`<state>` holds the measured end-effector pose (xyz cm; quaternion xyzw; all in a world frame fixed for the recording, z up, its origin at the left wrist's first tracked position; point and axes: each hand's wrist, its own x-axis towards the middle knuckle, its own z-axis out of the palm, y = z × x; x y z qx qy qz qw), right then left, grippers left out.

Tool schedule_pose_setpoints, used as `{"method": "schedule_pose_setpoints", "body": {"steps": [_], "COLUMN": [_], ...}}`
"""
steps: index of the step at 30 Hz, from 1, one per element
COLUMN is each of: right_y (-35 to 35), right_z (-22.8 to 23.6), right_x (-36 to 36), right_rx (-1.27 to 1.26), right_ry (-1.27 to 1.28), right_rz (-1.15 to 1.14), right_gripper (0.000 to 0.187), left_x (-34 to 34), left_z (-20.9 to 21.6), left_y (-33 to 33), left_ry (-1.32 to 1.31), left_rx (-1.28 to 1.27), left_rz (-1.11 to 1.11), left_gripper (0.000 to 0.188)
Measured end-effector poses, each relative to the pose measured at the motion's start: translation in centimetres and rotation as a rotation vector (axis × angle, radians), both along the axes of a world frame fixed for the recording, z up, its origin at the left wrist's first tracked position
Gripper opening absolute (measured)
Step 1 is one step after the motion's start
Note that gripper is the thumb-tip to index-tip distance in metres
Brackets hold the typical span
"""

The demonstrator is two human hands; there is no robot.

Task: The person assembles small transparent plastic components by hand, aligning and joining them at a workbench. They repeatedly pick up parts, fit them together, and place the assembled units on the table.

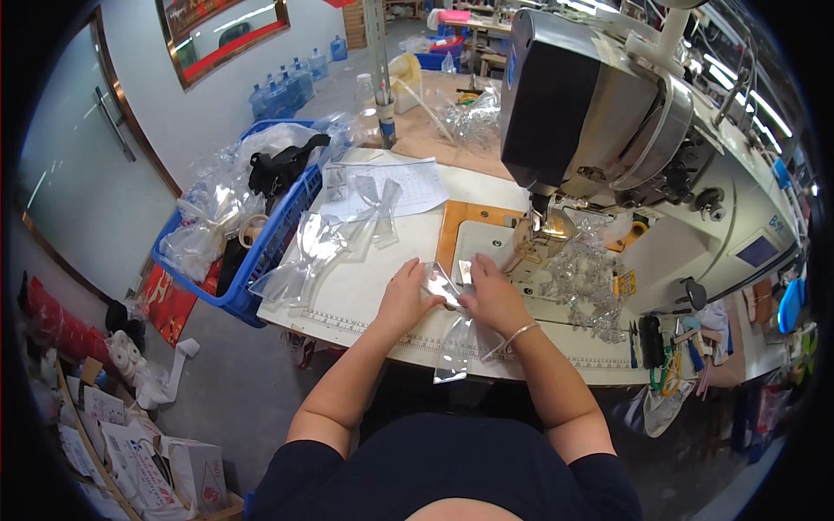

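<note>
A clear, shiny plastic sheet piece (453, 339) is between my two hands at the front of the sewing machine table; its lower strip hangs over the ruler edge. My left hand (405, 297) pinches its left side, thumb pointing inward. My right hand (493, 300) grips the other side close by, with a bracelet on that wrist. Ahead and to the right of my hands stands the sewing machine head (591, 113), its needle area (540, 227) just beyond my right fingers. More clear plastic pieces (320, 247) lie on the table to the left, partly over a paper sheet (426, 184).
A blue basket (282, 227) with plastic and black items stands at the left table side. Clear scraps (591, 269) pile up right of the needle. Scissors and small tools (671, 352) lie at the right edge. Cardboard boxes (143, 460) sit on the floor, lower left.
</note>
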<state>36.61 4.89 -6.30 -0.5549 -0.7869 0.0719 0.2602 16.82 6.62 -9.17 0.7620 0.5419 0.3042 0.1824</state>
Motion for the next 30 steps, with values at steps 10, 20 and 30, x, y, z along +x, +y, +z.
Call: {"method": "schedule_pose_setpoints", "body": {"steps": [10, 20, 30], "right_y": [-0.8, -1.3, -3.3], "right_z": [1.7, 2.5, 6.2], "right_x": [-1.8, 0.5, -1.6], "right_rx": [0.048, -0.247, 0.063], "right_ry": [-0.148, 1.094, 1.307], "right_rz": [-0.042, 0.227, 0.291], "right_gripper": [0.057, 0.010, 0.013], "left_x": [0.1, -0.4, 1.4], "left_z": [0.1, 1.4, 4.1], "left_y": [-0.9, -1.0, -5.6], "left_ry": [0.038, -0.180, -1.011], "left_rx": [0.353, 0.155, -0.607], "left_rz": [0.032, 0.056, -0.500], "left_gripper": [0.056, 0.070, 0.056]}}
